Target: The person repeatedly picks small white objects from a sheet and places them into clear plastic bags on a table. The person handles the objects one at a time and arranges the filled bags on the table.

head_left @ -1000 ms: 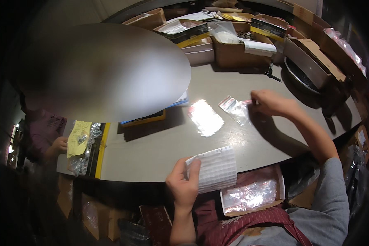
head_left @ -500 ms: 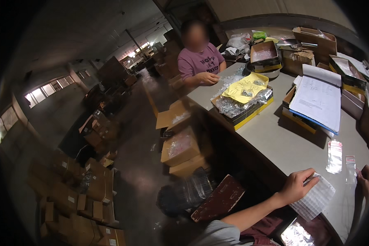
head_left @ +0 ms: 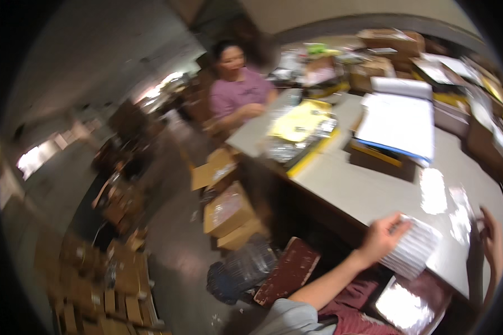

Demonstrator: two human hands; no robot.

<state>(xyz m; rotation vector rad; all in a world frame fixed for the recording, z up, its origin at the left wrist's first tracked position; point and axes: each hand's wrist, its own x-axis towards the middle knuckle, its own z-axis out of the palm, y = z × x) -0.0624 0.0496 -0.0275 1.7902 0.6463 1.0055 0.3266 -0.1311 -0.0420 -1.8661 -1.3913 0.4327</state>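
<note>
My left hand (head_left: 381, 239) grips the upper left edge of a white gridded tray (head_left: 416, 248), fingers closed over it. The tray is tilted at the near edge of the grey table (head_left: 341, 192), and motion smears its rows of small cells. At the far right my right hand (head_left: 490, 240) has its fingers apart, with nothing seen in them. Closest to it lies a clear plastic bag (head_left: 460, 215), blurred by glare. Beside that bag rests a bright stack of small clear bags (head_left: 432, 191).
A clipboard with papers (head_left: 397, 125) lies on a box. Farther off is a yellow-edged box of plastic packets (head_left: 282, 151) under a yellow sheet (head_left: 302, 120). Across the table sits a person in a purple shirt (head_left: 237, 95). Cartons (head_left: 232, 209) stand on the floor; a shiny-lined box (head_left: 405, 304) is below the tray.
My view has swung right and blurred, so the table sits farther left. The left hand still holds the tray. More of my right hand shows, with its fingers more spread.
</note>
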